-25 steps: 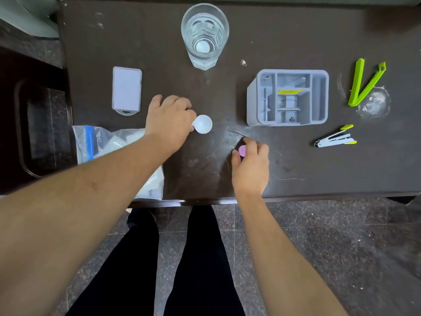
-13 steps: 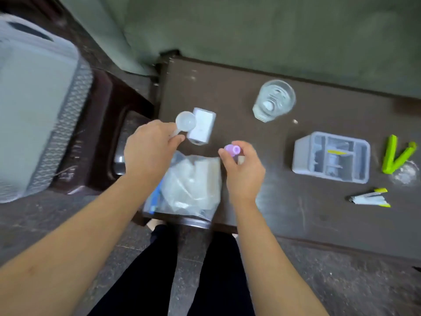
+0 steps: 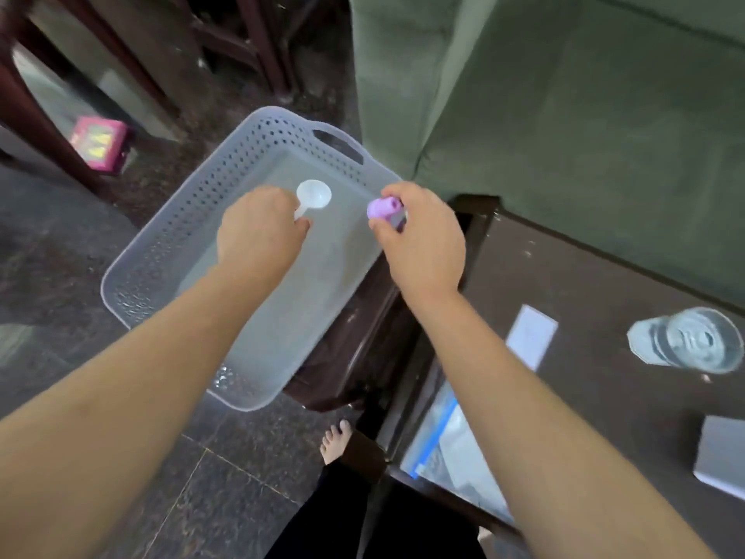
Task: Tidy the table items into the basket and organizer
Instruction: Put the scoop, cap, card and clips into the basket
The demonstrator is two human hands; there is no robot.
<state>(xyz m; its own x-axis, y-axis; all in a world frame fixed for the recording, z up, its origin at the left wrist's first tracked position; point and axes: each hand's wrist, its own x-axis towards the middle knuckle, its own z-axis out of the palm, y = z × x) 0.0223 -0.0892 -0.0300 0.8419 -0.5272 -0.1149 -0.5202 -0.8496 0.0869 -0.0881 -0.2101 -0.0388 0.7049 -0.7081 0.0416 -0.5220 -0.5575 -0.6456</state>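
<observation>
A pale perforated plastic basket [image 3: 169,236] rests on a dark stool left of the table. My left hand [image 3: 258,236] is over the basket, shut on the handle of a white plastic scoop [image 3: 313,195]. My right hand [image 3: 423,240] hovers over the basket's right rim, pinching a small purple object [image 3: 383,207] between thumb and fingers. The grey organizer [image 3: 721,457] shows only as a corner at the right edge of the dark table [image 3: 604,397].
On the table lie a white card [image 3: 531,336], a glass of water [image 3: 687,344] and a clear zip bag [image 3: 455,457] at the near-left corner. A green sofa [image 3: 564,115] stands behind. A pink box [image 3: 98,145] and chair legs are at the far left. My bare foot [image 3: 334,441] is on the floor.
Both hands have carried the scoop and the purple object left, from above the table to above the basket. The view has swung left, so the stapler and green clip are out of sight.
</observation>
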